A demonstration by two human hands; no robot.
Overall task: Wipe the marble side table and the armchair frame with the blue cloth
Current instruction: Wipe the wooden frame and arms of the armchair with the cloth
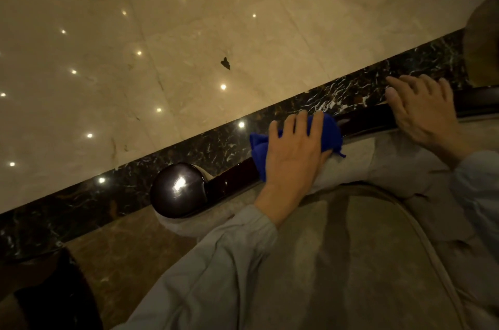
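— We see the armchair frame [232, 181] as dark, lacquered wood, glossy enough to mirror a lamp.
— And we read the blue cloth [328, 127] as soft, matt fabric; the upholstery [351, 248] matt too, the floor [162, 32] polished marble.

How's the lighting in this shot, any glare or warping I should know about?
Head view: dim and warm; ceiling lights mirror as bright dots on the polished floor, glare sits on the chair's round knob, the straight dark marble strip runs tilted, and the right hand is slightly blurred.
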